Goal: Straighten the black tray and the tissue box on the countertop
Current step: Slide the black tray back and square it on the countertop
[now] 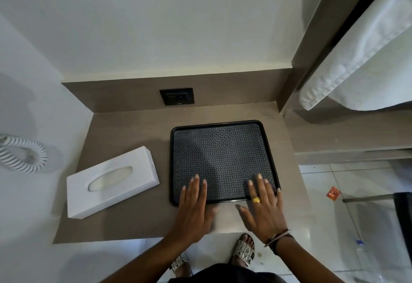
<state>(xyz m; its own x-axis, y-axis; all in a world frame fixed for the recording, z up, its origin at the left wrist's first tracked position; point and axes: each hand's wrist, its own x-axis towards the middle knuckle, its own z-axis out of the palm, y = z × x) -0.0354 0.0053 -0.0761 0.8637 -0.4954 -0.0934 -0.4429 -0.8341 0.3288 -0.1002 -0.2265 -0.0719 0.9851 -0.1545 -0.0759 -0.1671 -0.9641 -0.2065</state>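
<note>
A black tray (223, 126) with a patterned inside lies on the grey-brown countertop (124, 126), nearly square to its edges. My left hand (194, 207) rests flat on the tray's near left corner, fingers spread. My right hand (263, 204), with a gold ring, lies flat on the near right corner. Neither hand grips anything. A white tissue box (111, 182) sits left of the tray, turned at an angle, with its near end close to the counter's front edge.
A black wall socket (177, 96) sits in the backsplash behind the tray. A coiled white cord (24, 153) hangs on the left wall. A bed with white linen (367, 59) is at the right. Tiled floor with an orange wrapper (333, 193) lies right of the counter.
</note>
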